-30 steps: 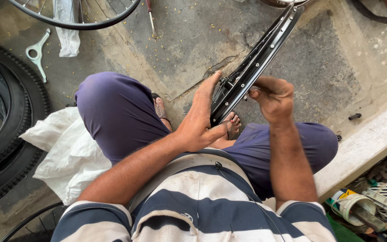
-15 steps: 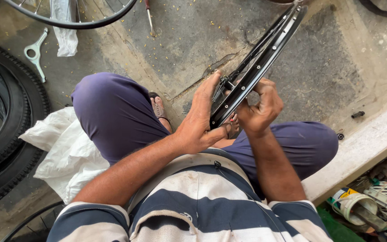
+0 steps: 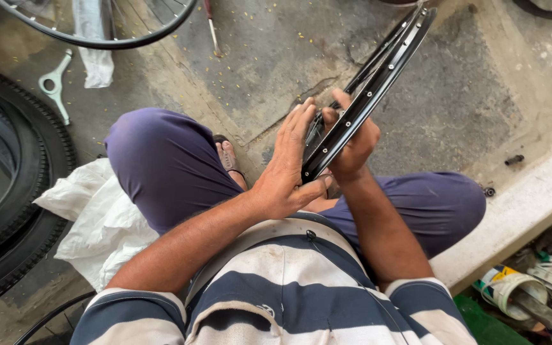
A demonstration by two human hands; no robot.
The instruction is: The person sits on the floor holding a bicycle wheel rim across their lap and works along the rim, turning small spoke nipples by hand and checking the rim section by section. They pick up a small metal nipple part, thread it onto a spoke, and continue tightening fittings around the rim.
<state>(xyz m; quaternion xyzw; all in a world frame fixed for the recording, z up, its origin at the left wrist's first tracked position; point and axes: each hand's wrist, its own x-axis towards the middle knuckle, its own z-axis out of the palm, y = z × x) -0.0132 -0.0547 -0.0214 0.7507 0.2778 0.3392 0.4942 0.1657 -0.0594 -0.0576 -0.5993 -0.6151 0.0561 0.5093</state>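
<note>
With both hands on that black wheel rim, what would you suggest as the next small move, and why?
Probably turn the rim slightly to the next spoke hole: the left hand steadies its near edge, and the right hand grips it from behind.

I'm sitting on the stained concrete floor (image 3: 455,108) of a bicycle repair workshop, with stacked black tyres (image 3: 7,211) at my side, a spoked wheel (image 3: 103,32), a flat metal wrench (image 3: 55,83) and a screwdriver (image 3: 212,25) lying about, and a bare black rim (image 3: 378,83) before me.
</note>
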